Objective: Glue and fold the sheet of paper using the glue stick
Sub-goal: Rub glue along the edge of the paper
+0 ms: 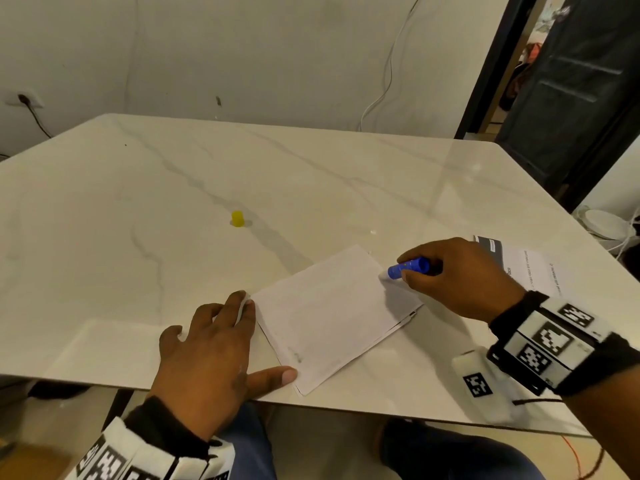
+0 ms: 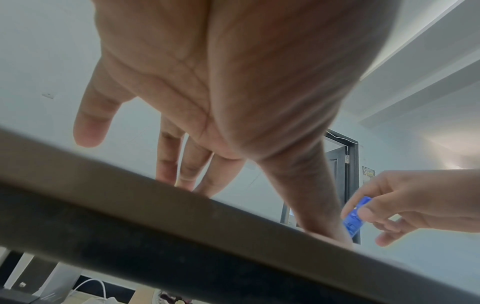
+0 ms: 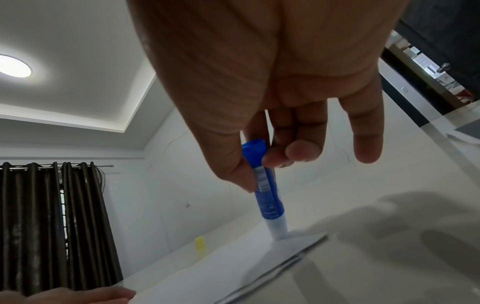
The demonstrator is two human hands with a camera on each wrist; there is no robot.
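Note:
A folded white sheet of paper [image 1: 329, 317] lies on the marble table [image 1: 173, 188] near its front edge. My right hand [image 1: 450, 278] grips a blue glue stick [image 1: 408, 267], whose white tip presses on the paper's far right corner; the right wrist view shows the glue stick [image 3: 267, 197] standing on the paper [image 3: 233, 273]. My left hand [image 1: 214, 348] lies flat with straight fingers, its fingertips and thumb holding down the sheet's left edge. The left wrist view shows that left hand [image 2: 207, 92] spread above the table edge [image 2: 182, 226], with the glue stick [image 2: 354, 220] beyond.
The yellow glue cap [image 1: 237, 218] stands upright at the table's middle. A printed sheet [image 1: 526, 268] lies at the right edge behind my right hand. A white marker block [image 1: 481, 386] sits at the front right. A dark door [image 1: 575, 84] stands at the far right.

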